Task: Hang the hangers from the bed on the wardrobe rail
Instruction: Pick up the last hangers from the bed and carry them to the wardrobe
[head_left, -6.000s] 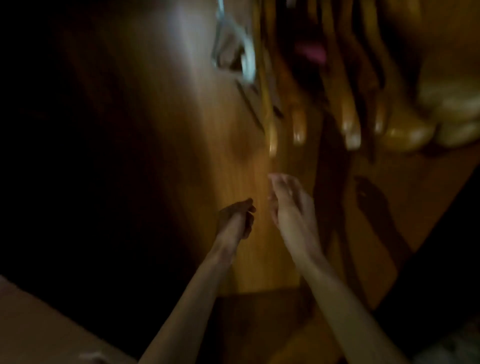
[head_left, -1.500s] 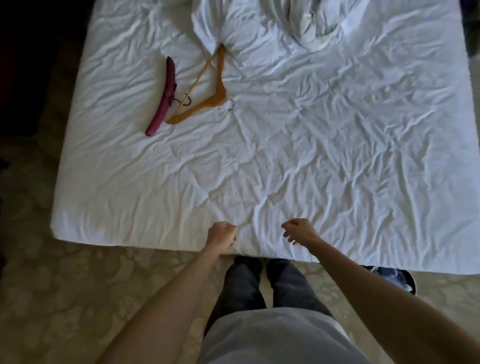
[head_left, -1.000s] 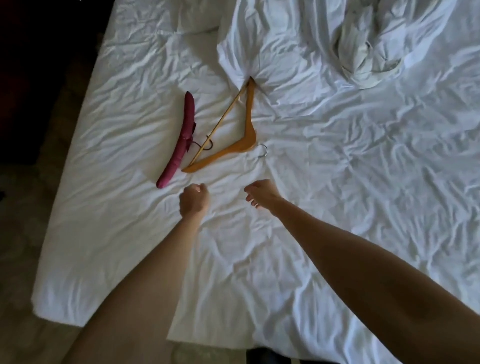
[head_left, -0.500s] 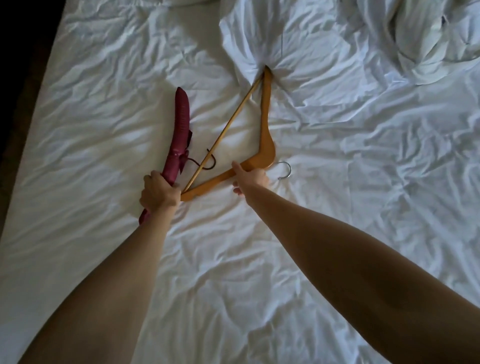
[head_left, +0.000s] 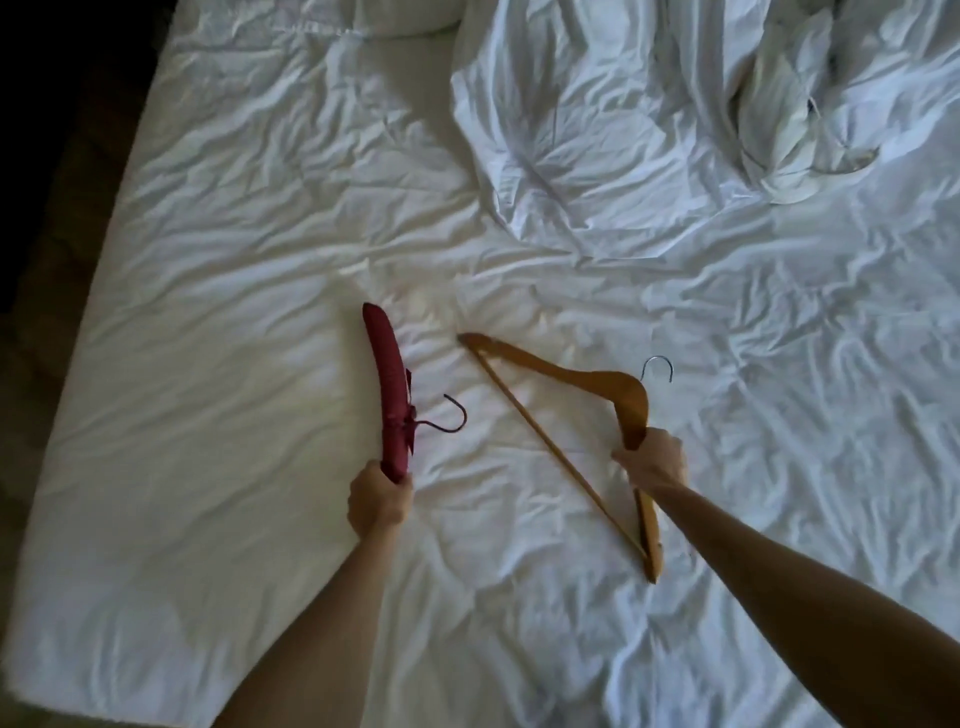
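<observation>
Left fingers (head_left: 382, 496) wrap the red hanger's (head_left: 387, 384) end, right fingers (head_left: 652, 460) the wooden hanger's (head_left: 587, 376) arm, for carrying both off the bed (head_left: 208, 234).

- The bed (head_left: 218, 322) wears a creased white sheet (wrinkled all over).
- A bunched white duvet (head_left: 597, 135) lies at its far side.
- A cream cloth (head_left: 784, 140) sits crumpled beside the duvet, at the far right.

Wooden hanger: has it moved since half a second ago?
Yes. The wooden hanger, gripped by the right hand, has pulled clear of the bunched duvet, towards the person.
</observation>
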